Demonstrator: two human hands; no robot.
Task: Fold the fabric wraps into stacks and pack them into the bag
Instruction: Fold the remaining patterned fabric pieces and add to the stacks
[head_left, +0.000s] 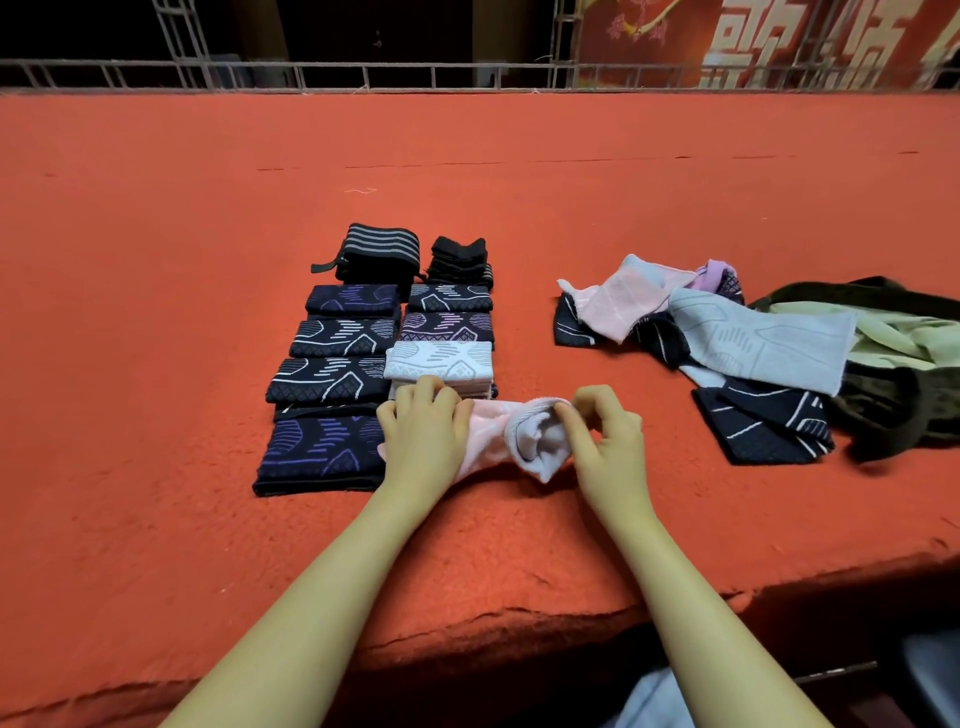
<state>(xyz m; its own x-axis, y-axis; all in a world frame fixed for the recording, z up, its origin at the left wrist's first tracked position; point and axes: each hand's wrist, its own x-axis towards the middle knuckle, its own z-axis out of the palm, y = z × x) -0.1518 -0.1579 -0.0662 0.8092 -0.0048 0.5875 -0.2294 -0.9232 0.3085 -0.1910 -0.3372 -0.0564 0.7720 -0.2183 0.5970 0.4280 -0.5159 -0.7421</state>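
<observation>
A pale pink wrap lies in front of me on the red cloth. My left hand presses down on its left part with curled fingers. My right hand pinches its rolled, lavender-lined right end. To the left are two columns of folded stacks: dark patterned ones, a white patterned one, a striped black one. A loose pile of unfolded wraps, pink, pale blue and dark, lies at the right. The olive-green bag lies open beyond that pile.
The red-covered table stretches far back to a metal railing. Its near edge runs just below my forearms. A red banner with large characters hangs at the back right.
</observation>
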